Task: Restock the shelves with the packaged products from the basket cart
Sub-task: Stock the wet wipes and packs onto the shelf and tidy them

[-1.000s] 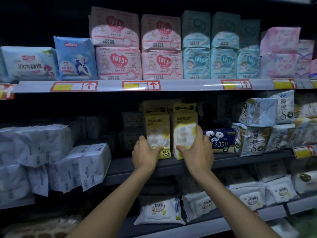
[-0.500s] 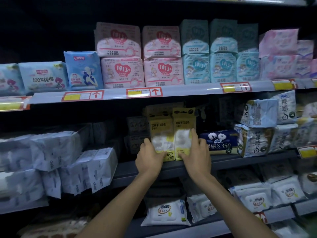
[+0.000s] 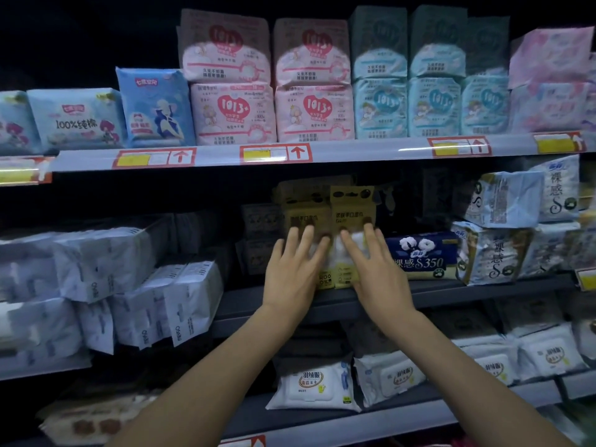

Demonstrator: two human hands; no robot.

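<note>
Two yellow wet-wipe packs stand upright side by side on the middle shelf [image 3: 290, 300]: the left pack [image 3: 304, 208] and the right pack [image 3: 353, 204]. My left hand [image 3: 292, 272] lies flat against the front of the left pack, fingers spread. My right hand [image 3: 375, 269] presses flat on the right pack in the same way. Neither hand grips a pack. The basket cart is out of view.
A dark blue S350 pack [image 3: 422, 254] lies right of the yellow packs, with silver-blue packs [image 3: 493, 253] beyond. White packs [image 3: 135, 285] lean on the left. Pink and teal packs [image 3: 309, 112] fill the upper shelf. White wipe packs [image 3: 311, 387] sit on the lower shelf.
My hands let go of the sides of the two yellow packs and now lie flat on their fronts; the packs sit further back on the shelf. The view shifted slightly.
</note>
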